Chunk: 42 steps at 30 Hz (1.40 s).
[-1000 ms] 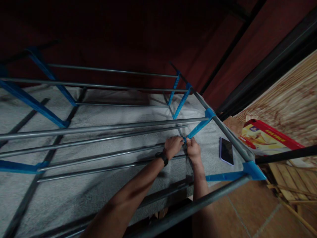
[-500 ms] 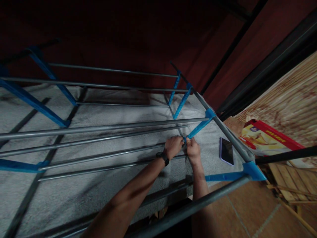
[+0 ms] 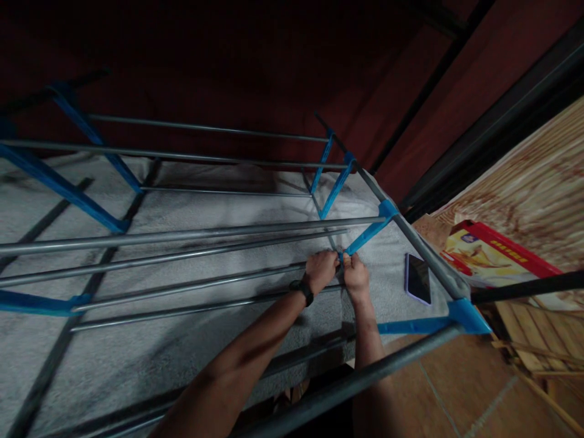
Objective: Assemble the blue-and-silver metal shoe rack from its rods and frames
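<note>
A frame of grey metal tubes and blue plastic brackets lies over a light grey cloth. My left hand, with a dark watch on its wrist, is closed around the right end of a metal tube. Pressed close beside it, my right hand pinches the lower end of a blue bracket. The two hands meet where tube and bracket come together, and the fingers hide most of that joint. Another metal tube runs just below my left hand.
To the right of my hands a phone lies on the cloth. A thick side tube and a blue corner bracket stand at the right. Beyond are a red and yellow box and a wooden slatted piece above the tiled floor.
My left hand and wrist have shifted very slightly at the joint. Otherwise the hands and the frame hold the same position.
</note>
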### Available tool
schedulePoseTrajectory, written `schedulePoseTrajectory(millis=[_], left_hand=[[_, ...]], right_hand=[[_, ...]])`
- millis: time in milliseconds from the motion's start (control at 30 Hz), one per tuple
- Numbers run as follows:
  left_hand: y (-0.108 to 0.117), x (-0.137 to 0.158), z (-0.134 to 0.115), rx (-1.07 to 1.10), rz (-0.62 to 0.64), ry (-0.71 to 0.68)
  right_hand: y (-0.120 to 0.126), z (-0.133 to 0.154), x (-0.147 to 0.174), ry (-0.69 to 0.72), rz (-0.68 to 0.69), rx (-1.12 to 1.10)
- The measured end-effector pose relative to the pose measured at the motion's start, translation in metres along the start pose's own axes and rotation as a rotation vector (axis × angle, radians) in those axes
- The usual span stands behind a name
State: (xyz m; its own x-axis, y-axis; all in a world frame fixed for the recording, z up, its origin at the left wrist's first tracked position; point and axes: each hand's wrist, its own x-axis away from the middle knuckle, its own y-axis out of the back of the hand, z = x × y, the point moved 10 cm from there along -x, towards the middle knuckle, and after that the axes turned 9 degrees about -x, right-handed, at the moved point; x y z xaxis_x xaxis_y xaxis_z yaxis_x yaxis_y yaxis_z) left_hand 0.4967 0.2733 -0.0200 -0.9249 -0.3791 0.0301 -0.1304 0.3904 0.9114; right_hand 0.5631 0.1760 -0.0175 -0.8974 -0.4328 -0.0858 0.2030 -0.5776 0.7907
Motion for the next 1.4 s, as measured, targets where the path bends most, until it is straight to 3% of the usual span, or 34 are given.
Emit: schedulePoseTrajectory(millis=[267,667,900,1067,1233,1333,1400], left_hand=[[0.000,0.001,-0.005,-0.019,0.009,-0.077],[0.012,0.016,-0.013,-0.133,-0.099,-0.227],[0.012,0.030,-0.001,-0.242,-0.188,-0.242],[0.029,0.042,0.007,-0.284,-0.189,-0.229],[0.060,0.090,0.025,-0.151,-0.299,-0.105],[0.076,0.152,0.055,0.081,-0.448,0.061],[0.084,0.204,0.087,0.260,-0.550,0.179]], right_hand=[[-0.001,0.000,0.001,0.018,0.005,-0.071],[-0.006,-0.014,0.003,-0.072,0.006,0.092],[-0.008,-0.013,0.002,-0.069,0.041,0.126],[-0.011,-0.015,0.003,-0.106,0.108,0.121],[0.009,-0.010,0.014,-0.148,0.090,0.198],[0.017,0.015,0.024,-0.123,0.018,0.233],[0.006,0.045,0.034,-0.055,0.030,0.207]])
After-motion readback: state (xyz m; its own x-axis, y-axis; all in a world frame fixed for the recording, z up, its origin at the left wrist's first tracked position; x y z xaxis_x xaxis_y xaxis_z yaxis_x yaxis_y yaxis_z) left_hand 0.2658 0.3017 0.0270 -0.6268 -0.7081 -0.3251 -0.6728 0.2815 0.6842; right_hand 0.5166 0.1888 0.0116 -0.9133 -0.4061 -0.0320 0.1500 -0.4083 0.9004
